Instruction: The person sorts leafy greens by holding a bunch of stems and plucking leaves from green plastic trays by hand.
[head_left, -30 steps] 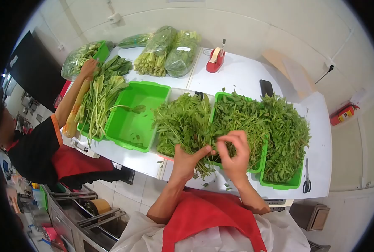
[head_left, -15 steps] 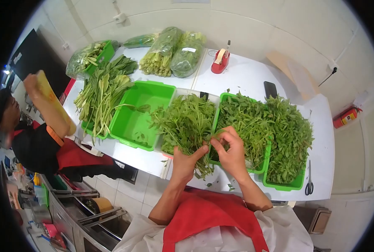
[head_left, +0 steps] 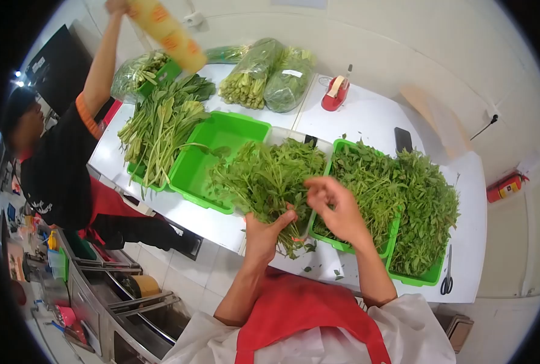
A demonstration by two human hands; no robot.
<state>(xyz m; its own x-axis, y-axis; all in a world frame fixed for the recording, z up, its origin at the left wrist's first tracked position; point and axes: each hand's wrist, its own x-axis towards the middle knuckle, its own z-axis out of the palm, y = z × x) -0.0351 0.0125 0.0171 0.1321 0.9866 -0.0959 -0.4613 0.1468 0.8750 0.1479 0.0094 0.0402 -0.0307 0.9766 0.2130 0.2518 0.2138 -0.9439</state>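
A leafy bunch of greens rests over a white tray, its stems pointing toward me. My left hand is closed around the stem end, thumb across the top. Just right of the bunch, my right hand hovers with its fingers loosely curled and apart; no leaf shows in it. Below that hand lies a green crate filled with loose leafy greens. To the left of the bunch stands a green tub with its inside mostly bare.
More greens overflow a crate at right, near scissors. A phone, a red tape dispenser and bagged vegetables lie farther back. At left, long-stemmed greens are piled. A co-worker lifts a yellow wrap roll.
My right hand has come away from the stems and risen slightly, while my left hand keeps its hold. The co-worker has swung the yellow roll up and to the right. The view has shifted slightly.
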